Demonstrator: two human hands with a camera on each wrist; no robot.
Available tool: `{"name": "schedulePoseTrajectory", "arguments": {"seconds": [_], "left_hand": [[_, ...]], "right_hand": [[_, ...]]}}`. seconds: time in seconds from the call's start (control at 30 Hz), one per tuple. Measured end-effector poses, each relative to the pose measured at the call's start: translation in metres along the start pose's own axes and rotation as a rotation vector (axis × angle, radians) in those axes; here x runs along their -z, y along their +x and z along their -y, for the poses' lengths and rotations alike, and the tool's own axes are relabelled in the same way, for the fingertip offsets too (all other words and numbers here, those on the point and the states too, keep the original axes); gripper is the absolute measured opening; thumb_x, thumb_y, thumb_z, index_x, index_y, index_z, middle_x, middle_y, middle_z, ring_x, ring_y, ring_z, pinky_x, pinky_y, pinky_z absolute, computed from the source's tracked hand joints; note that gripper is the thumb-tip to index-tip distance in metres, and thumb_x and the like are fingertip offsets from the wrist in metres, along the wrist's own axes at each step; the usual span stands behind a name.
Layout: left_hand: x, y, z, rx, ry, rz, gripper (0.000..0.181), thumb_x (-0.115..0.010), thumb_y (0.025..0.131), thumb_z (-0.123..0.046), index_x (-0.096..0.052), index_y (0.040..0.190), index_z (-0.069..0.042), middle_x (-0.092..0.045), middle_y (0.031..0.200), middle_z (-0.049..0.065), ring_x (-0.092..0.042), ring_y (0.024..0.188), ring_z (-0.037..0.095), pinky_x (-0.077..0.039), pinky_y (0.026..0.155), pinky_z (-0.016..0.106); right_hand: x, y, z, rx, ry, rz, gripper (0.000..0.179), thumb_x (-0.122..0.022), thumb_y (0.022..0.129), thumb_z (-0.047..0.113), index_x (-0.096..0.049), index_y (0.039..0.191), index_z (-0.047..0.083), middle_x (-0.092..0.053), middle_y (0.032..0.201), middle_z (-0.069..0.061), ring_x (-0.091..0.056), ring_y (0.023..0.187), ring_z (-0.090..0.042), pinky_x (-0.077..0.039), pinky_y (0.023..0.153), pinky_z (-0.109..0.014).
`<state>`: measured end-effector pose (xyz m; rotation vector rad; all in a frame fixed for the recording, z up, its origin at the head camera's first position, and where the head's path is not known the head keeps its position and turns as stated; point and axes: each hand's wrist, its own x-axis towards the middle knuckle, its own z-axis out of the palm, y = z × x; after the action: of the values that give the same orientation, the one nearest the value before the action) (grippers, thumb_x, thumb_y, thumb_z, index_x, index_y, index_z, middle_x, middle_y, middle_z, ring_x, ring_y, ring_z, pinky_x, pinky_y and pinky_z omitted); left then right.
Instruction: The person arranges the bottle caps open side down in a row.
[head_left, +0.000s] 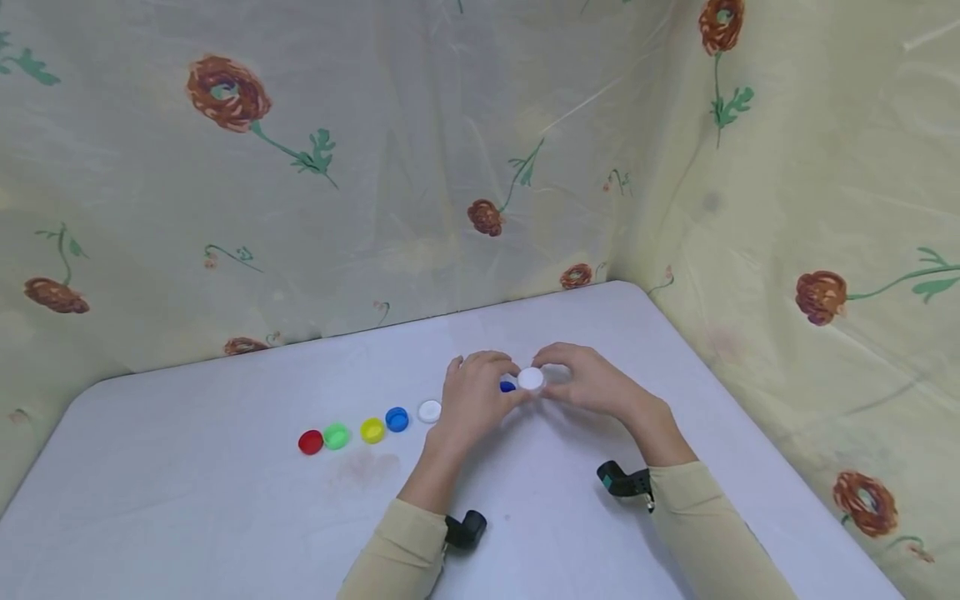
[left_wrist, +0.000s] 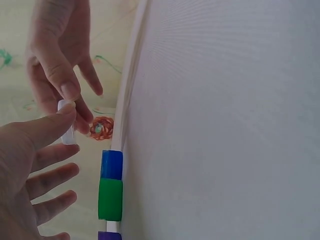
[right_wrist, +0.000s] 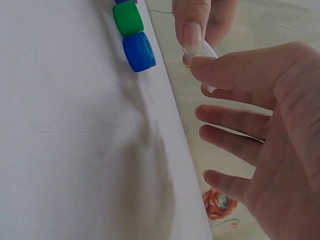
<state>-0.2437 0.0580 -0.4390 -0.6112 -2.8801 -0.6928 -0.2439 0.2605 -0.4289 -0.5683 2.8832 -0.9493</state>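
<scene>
A white plastic bottle cap (head_left: 530,379) is held up off the table between both hands. My left hand (head_left: 480,396) pinches it on one side with thumb and index finger, its other fingers spread in the left wrist view. From the opposite side my right hand (head_left: 592,383) grips the same cap between thumb and index finger. Its remaining fingers stand apart in the right wrist view. Behind the hands, a blue cap (left_wrist: 111,165) stands beside a green cap (left_wrist: 110,199) and a purple cap (left_wrist: 109,235). In the head view the left hand mostly hides these.
To the left lies a loose row: a red cap (head_left: 311,442), a light green cap (head_left: 337,436), a yellow cap (head_left: 372,430), a blue cap and a second white cap (head_left: 430,411). The white table (head_left: 187,517) meets a flowered curtain (head_left: 360,208) at its back and right edges.
</scene>
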Motion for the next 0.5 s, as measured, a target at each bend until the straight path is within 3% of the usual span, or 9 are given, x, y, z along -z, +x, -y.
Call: {"name": "schedulePoseTrajectory", "arguments": {"seconds": [0.5], "left_hand": [[-0.0065,0.0072,-0.0007,-0.051,-0.013,-0.005,0.036,-0.077,0.084,-0.045,-0.076,0.107,-0.018,-0.069,0.126,-0.001,-0.056,0.13,0.023,-0.033,0.114,0.06]], "right_hand": [[-0.004,0.0017,-0.0098,0.022,0.008,-0.027,0.031,-0.074,0.085,0.015,-0.068,0.115,0.009,-0.068,0.125,-0.008,-0.058,0.125,-0.03,-0.043,0.11,-0.052]]}}
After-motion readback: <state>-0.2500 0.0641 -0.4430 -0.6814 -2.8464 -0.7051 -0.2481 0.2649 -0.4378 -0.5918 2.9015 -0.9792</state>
